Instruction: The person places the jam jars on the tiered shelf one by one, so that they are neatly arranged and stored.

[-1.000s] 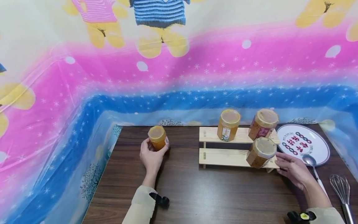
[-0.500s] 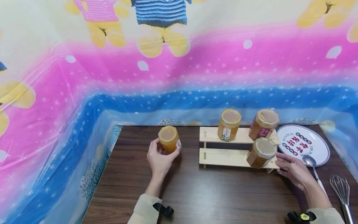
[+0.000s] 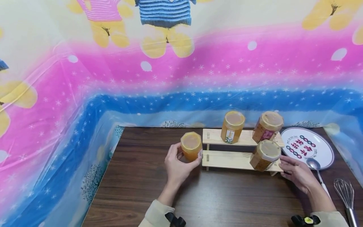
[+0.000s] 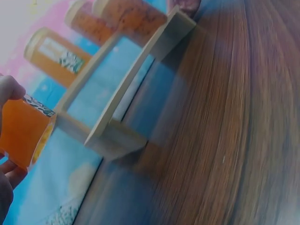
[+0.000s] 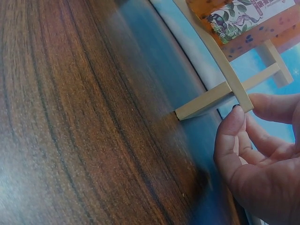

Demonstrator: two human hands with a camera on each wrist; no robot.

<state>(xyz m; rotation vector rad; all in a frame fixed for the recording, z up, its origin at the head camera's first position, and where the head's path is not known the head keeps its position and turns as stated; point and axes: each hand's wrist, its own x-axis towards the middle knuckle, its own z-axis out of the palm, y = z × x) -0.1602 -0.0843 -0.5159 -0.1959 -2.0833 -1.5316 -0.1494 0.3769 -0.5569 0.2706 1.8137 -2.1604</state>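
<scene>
My left hand (image 3: pixel 178 164) grips an orange jar (image 3: pixel 191 146) with a yellow lid, held just left of a two-step wooden rack (image 3: pixel 229 159). In the left wrist view the orange jar (image 4: pixel 23 133) sits in my fingers beside the rack's (image 4: pixel 117 131) left end. A honey-coloured jar (image 3: pixel 232 126) and a speckled jar (image 3: pixel 267 126) stand on the upper step. Another speckled jar (image 3: pixel 264 154) stands on the lower step at the right. My right hand (image 3: pixel 295 171) touches the rack's right end; its fingertips (image 5: pixel 234 117) rest against the lower shelf (image 5: pixel 220 61).
A white plate (image 3: pixel 307 147) with printed rings lies right of the rack. A spoon (image 3: pixel 317 171) and a wire whisk (image 3: pixel 344 192) lie at the table's right side. A patterned plastic sheet (image 3: pixel 181 63) walls the dark wooden table (image 3: pixel 221 195) at back and sides.
My left hand has carried the orange jar rightward from the table's left part to the rack's left end. The right hand has stayed at the rack.
</scene>
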